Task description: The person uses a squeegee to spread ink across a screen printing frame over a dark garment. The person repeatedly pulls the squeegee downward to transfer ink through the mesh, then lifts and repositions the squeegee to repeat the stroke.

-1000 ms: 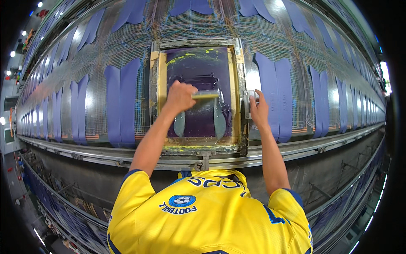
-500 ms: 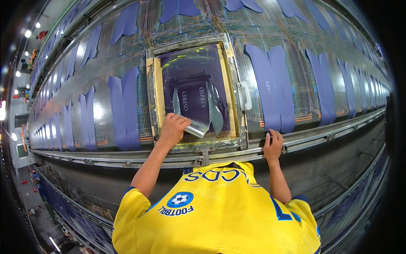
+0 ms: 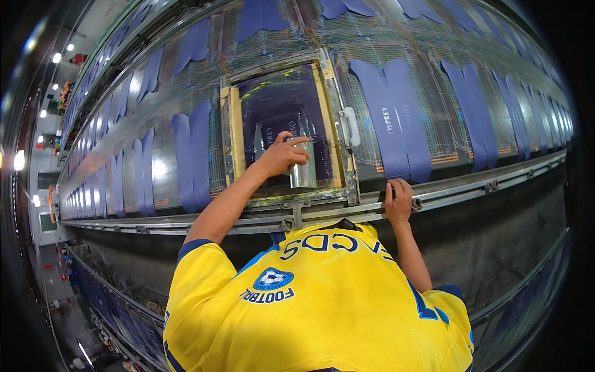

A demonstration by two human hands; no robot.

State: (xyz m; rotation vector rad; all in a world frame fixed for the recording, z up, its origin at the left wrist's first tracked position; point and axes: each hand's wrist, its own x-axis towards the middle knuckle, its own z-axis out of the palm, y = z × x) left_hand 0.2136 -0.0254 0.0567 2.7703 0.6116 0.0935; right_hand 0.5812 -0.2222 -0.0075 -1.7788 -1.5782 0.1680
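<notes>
A screen-printing frame (image 3: 352,181) with a dark mesh (image 3: 279,96) lies on the table before me. My left hand (image 3: 282,155) grips a shiny metal squeegee (image 3: 302,177) inside it, its fingers wrapped over the top. The squeegee stands lengthwise on the right-hand pale design and covers part of it. Dark wet ink lies on the mesh around the blade. My right hand (image 3: 399,198) rests on the metal rail (image 3: 446,194) at the table's near edge, fingers bent but apart and holding nothing visible. Just beyond it lies a purple fabric piece (image 3: 406,133) with pale print.
More purple fabric pieces (image 3: 193,155) lie in rows along the long table on both sides. A white handle (image 3: 351,127) sits on the frame's right side. Beyond the rail runs a dark lower aisle (image 3: 489,242). Lit lamps (image 3: 57,57) show at the far left.
My left hand has moved away from me and to the right, turning the squeegee from slanted to lengthwise on the mesh. My right hand stays by the rail. The view has shifted slightly.
</notes>
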